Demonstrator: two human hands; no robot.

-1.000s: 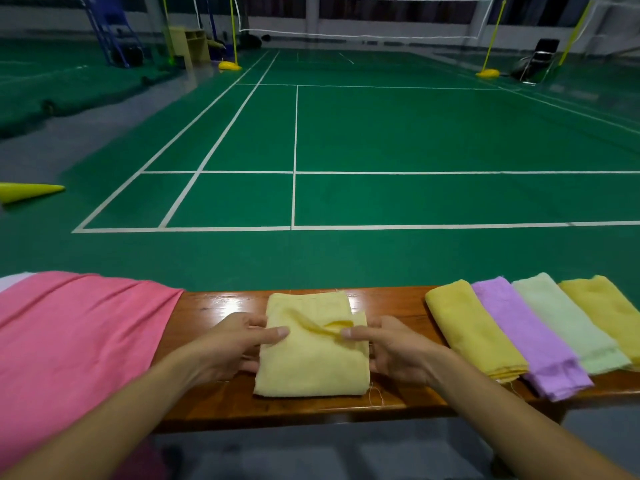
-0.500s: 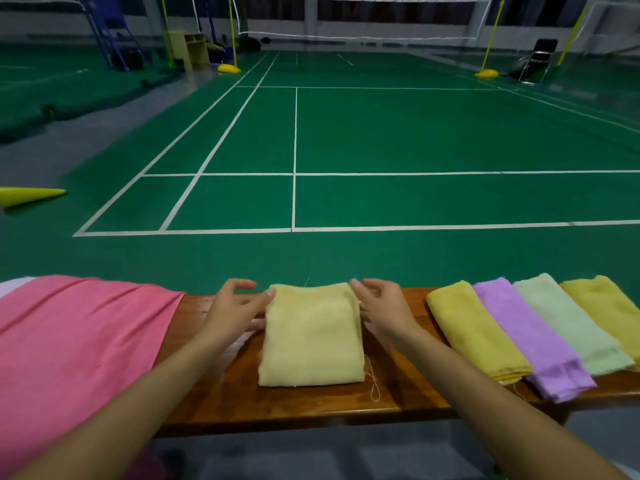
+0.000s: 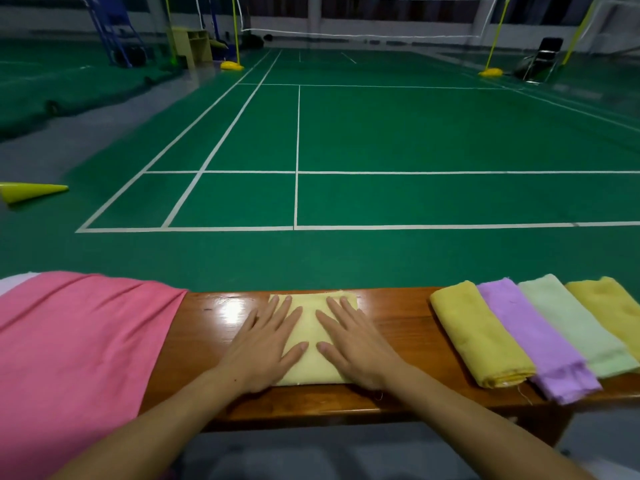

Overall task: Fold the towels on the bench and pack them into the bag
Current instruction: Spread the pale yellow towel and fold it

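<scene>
Pale-yellow towel (image 3: 313, 336) mostly hidden under both flat hands (image 3: 311, 344)

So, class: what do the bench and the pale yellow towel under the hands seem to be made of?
Bench: probably varnished wood, brown grain with a bright glare patch.
Pale yellow towel: soft matte woven cloth, likely cotton or microfibre; it lies in flat folded layers.

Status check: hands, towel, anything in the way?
Left hand and right hand flat, pressing folded pale yellow towel on bench. Four folded towels lie right, pink cloth left. Nothing blocking; no bag seen.
</scene>
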